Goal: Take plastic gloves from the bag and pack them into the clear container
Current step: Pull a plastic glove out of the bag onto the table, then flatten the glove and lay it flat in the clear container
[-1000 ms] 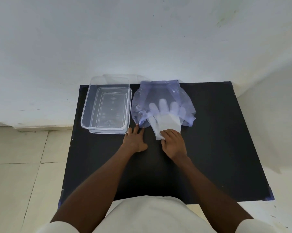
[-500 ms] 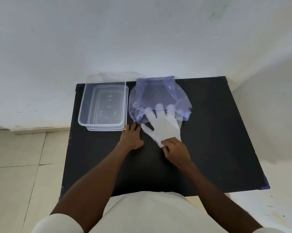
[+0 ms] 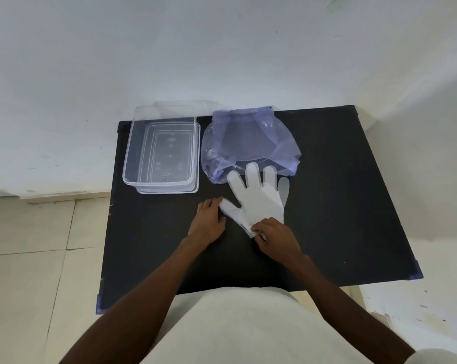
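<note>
Glove [image 3: 259, 203] flat mid-table [image 3: 353, 206], right hand [image 3: 274, 236] pinching cuff, container [image 3: 128, 158] near left edge

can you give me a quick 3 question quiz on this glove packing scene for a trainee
1. True or false: the clear container already holds a plastic glove.
2. Which hand pinches the cuff end of the glove?
A. left hand
B. right hand
C. neither
3. Fill in: the glove's fingertips point toward the purple ____.

Key:
1. False. The container looks empty; the glove lies flat on the black table.
2. B. The right hand grips the cuff, while the left hand rests at the glove's thumb.
3. bag. It lies to the right of the container, and the glove's middle fingertips overlap its near edge.
</note>
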